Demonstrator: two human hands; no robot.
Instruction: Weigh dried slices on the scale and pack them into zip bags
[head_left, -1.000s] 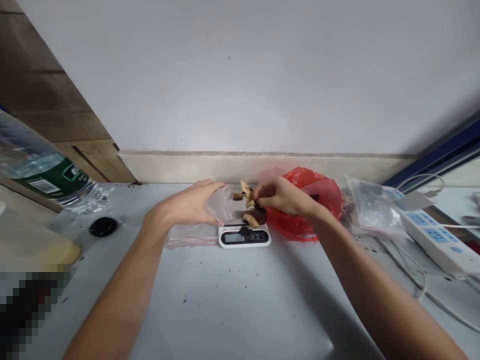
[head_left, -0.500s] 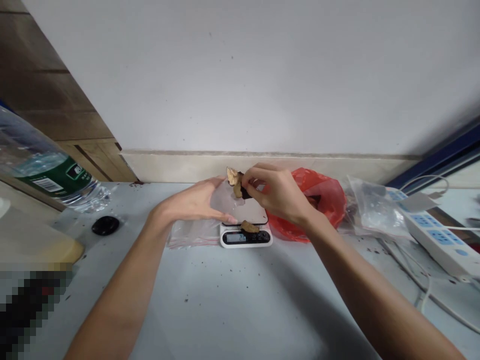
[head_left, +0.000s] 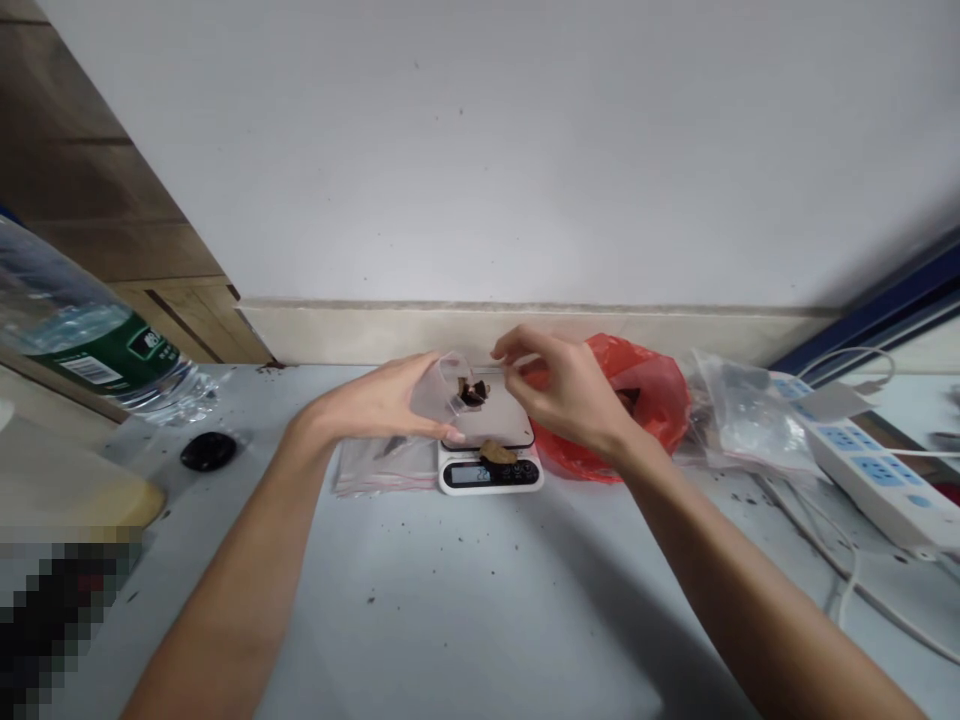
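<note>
My left hand [head_left: 382,400] is curved around a see-through plastic bag [head_left: 436,390], its mouth facing right. A dark, dried piece with pale edges [head_left: 474,392] shows at that mouth, above the plate of a white kitchen scale [head_left: 510,415]; whether it rests on the plate I cannot tell. My right hand [head_left: 559,385] hovers just right of the piece, thumb and forefinger apart, holding nothing. A brown dried piece [head_left: 498,453] lies on the scale's front panel beside the lit display. Under the right hand's side stands an open red plastic bag [head_left: 660,410] with dark pieces inside.
Flat zip bags [head_left: 382,465] lie left of the scale. Farther right are a clear bag [head_left: 750,415] and a power strip [head_left: 862,465] with cables. On the left are a large water bottle [head_left: 97,335] and a black lid [head_left: 208,452]. The wall [head_left: 480,200] rises behind.
My right hand has let go of the dark and tan dried piece and drawn slightly right, fingers parting. The piece now sits lower, by the bag's mouth. My left hand has barely moved.
</note>
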